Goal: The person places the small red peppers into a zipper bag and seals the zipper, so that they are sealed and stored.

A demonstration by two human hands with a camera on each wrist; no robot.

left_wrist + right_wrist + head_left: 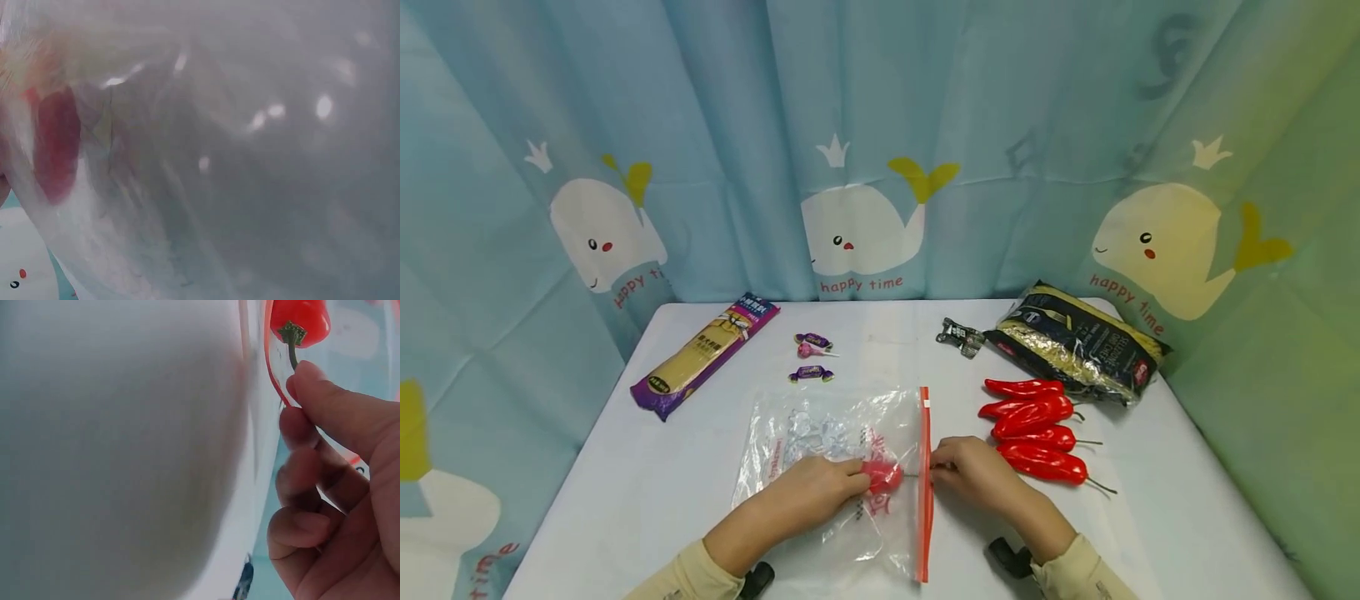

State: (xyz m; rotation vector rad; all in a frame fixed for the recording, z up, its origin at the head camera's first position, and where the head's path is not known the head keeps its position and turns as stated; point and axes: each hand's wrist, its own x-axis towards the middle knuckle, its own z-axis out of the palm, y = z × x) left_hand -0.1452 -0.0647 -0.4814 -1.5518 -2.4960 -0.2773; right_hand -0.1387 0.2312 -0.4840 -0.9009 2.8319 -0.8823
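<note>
Head view — red pepper [886, 477] between left hand [815, 493] and right hand [981, 477]

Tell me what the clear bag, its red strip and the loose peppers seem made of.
Clear bag: thin, glossy plastic film, going by its see-through creases and white glints. Red strip: probably plastic, smooth; it looks evenly coloured and sharply edged. Loose peppers: shiny, bright red with crisp highlights; real skin or imitation plastic, the look leaves open.
</note>
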